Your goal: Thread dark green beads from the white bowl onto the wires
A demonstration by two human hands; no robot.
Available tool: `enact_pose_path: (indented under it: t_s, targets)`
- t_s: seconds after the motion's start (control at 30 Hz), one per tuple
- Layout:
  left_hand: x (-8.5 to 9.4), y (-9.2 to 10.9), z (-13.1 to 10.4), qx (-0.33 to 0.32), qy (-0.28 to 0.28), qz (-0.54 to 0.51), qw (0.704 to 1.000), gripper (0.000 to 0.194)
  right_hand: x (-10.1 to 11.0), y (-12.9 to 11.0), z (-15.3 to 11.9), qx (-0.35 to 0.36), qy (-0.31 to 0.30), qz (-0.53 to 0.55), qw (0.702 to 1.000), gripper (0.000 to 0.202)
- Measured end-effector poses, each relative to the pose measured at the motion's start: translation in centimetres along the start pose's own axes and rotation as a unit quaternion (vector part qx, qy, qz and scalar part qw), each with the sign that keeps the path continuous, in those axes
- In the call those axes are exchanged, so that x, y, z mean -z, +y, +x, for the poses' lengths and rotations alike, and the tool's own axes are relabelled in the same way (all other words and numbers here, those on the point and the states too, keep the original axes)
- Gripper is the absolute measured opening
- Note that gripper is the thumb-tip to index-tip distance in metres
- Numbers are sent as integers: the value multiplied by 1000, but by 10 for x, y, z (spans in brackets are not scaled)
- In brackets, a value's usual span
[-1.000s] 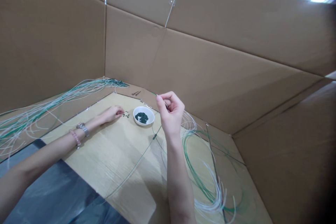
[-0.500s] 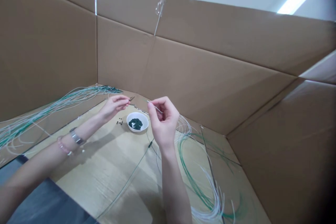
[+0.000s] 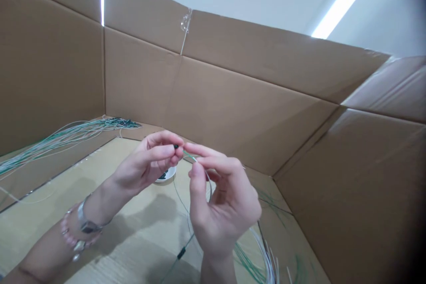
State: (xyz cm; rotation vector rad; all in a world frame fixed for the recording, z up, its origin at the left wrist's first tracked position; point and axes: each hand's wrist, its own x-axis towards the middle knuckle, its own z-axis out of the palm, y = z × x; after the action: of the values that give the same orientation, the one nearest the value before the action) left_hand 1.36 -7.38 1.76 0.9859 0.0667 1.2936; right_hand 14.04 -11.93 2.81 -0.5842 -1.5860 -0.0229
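Observation:
My left hand (image 3: 146, 162) pinches a small dark piece (image 3: 176, 146) between thumb and fingertips. Right beside it, my right hand (image 3: 222, 191) is closed on a thin green and white wire (image 3: 190, 155), whose end points at the dark piece. The fingertips of both hands nearly meet. Whether the wire end enters the piece is hidden by the fingers. Partly behind my left hand is a white bowl (image 3: 171, 174) with dark green bits in it. A thin wire with a dark connector (image 3: 181, 253) lies on the table below the hands.
A bundle of green and white wires (image 3: 66, 137) lies along the left back edge of the table (image 3: 133, 235). More green and white wires (image 3: 262, 253) curve at the right, partly behind my right forearm. Cardboard walls (image 3: 233, 93) enclose the back and sides.
Both hands have come together and appear larger. The brown tip seen at my left fingers is gone from view, and a dark piece shows there. The bowl is now mostly covered.

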Motion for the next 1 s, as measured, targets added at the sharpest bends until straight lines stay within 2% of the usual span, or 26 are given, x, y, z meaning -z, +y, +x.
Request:
enact_pose_path:
  t_s: [0.13,0.47,0.6,0.77,1.0]
  targets:
    - [2,4,0,0,3,3,1000,14,-6,1,-1,31,5,0,1000,22]
    - [2,-1,-5,63,-39,-73,995,12,-12,-4,-2,62,35,-66,995,25]
    - [-1,1,-5,57,-27,-51,997,14,-12,-5,-1,62,42,-83,994,23]
    - [-1,1,-4,40,-38,-21,998,12,-13,-5,-2,66,51,-96,992,22]
    - [0,0,-4,41,-32,-24,998,12,-11,-4,-1,66,44,-104,991,22]
